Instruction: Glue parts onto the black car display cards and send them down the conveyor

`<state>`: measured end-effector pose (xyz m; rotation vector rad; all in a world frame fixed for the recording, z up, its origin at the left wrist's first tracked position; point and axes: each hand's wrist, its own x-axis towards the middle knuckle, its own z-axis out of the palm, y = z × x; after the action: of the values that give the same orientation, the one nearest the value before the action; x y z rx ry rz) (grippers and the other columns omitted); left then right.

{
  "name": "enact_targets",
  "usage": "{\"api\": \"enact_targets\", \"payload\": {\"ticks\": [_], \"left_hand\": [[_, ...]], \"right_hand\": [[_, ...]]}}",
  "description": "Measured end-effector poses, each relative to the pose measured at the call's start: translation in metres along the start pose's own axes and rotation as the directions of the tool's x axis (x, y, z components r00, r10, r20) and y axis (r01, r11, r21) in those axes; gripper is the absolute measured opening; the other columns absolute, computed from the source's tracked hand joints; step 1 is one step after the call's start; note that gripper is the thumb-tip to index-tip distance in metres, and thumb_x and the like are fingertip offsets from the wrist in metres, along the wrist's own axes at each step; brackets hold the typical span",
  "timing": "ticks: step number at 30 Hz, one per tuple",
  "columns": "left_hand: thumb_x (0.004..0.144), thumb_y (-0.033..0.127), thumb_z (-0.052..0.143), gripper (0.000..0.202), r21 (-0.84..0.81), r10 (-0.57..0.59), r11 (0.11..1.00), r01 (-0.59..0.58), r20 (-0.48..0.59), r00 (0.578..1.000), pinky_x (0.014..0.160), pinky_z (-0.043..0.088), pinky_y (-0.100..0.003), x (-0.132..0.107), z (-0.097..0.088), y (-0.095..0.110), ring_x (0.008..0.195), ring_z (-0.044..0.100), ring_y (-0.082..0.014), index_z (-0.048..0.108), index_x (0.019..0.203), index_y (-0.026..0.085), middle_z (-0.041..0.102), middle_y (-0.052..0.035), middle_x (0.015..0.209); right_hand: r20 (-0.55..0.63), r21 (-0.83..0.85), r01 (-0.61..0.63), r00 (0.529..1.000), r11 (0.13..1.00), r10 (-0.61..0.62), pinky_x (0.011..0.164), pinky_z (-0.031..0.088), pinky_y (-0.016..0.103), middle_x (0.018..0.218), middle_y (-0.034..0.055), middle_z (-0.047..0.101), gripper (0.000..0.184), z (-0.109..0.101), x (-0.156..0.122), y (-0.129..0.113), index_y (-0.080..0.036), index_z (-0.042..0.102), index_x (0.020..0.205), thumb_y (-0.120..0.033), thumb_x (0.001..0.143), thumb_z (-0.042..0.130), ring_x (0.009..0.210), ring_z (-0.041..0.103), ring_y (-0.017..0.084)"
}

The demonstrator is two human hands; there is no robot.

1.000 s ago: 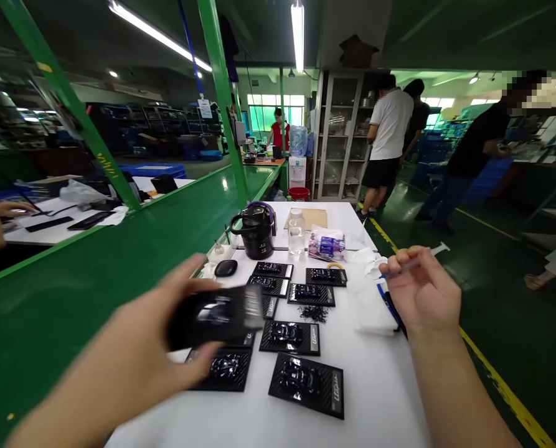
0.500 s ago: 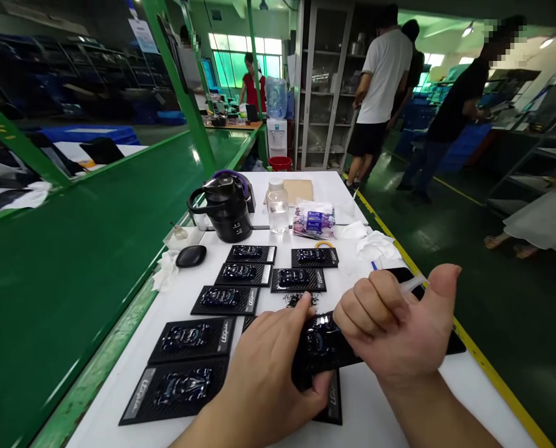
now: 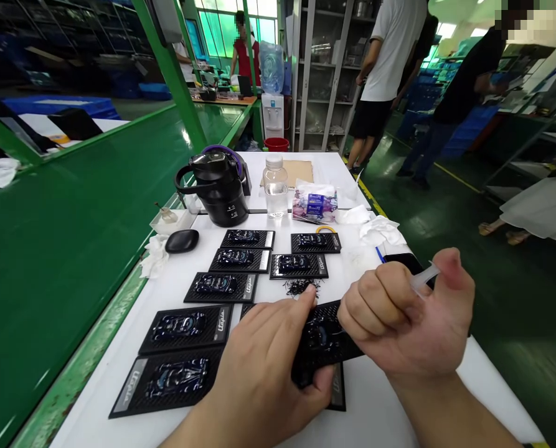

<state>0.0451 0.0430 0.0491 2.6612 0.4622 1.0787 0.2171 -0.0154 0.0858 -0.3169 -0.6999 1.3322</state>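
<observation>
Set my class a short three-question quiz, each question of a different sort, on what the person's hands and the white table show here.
1. True or false: the left hand holds a black card with a small car on it.
2. What does the right hand grip? A. scissors B. a clear syringe C. a pen
3. Fill in: the clear bottle stands upright just right of the black ___.

Key
1. True.
2. B; its end sticks out beside the thumb.
3. kettle, at the far end of the table.
</observation>
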Motion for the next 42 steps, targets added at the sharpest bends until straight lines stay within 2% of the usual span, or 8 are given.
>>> {"api": "enact_targets", "payload": {"ticks": [7,15,32,42], "left_hand": [[0.077,0.021,0.063,0.067,0.027,0.0,1.0,-0.001,0.014,1.0,0.091,0.055,-0.035,-0.0011,-0.0008,-0.001,0.106,0.065,-0.0216,0.043,0.139,0.007,0.069,-0.012,0.115],[0.077,0.024,0.063,0.065,0.038,0.006,0.999,-0.006,0.006,1.0,0.089,0.056,-0.037,-0.0034,0.0018,-0.0021,0.104,0.066,-0.0231,0.045,0.138,0.009,0.069,-0.0122,0.115],[0.077,0.024,0.065,0.067,0.037,0.001,0.999,-0.002,0.03,1.0,0.09,0.055,-0.038,-0.0036,0.0027,-0.0039,0.104,0.066,-0.0237,0.044,0.139,0.008,0.069,-0.0121,0.116],[0.076,0.022,0.065,0.068,0.031,-0.001,1.0,0.0,0.034,0.999,0.092,0.053,-0.035,-0.0027,0.0033,-0.0031,0.105,0.065,-0.022,0.044,0.139,0.007,0.069,-0.0115,0.117]], "right_hand": [[-0.026,-0.036,0.019,0.999,0.999,-0.02,0.038,0.019,0.025,0.041,-0.0071,0.019,0.066,-0.0009,0.0015,0.0025,-0.022,0.026,0.05,-0.073,0.088,0.041,0.036,0.017,0.009],[-0.004,-0.048,0.004,1.0,0.999,-0.004,0.039,0.02,0.025,0.042,-0.0069,0.021,0.064,-0.0026,0.0016,0.0016,-0.022,0.027,0.05,-0.07,0.088,0.045,0.037,0.018,0.008],[-0.036,-0.039,0.01,0.999,0.999,-0.012,0.038,0.017,0.025,0.042,-0.0076,0.019,0.065,-0.0043,0.0022,0.0028,-0.022,0.026,0.05,-0.071,0.089,0.044,0.037,0.016,0.008],[-0.047,-0.031,0.012,0.999,0.999,-0.014,0.038,0.016,0.024,0.042,-0.0072,0.019,0.065,-0.0048,0.0032,0.0022,-0.021,0.026,0.05,-0.07,0.091,0.037,0.036,0.015,0.008]]}}
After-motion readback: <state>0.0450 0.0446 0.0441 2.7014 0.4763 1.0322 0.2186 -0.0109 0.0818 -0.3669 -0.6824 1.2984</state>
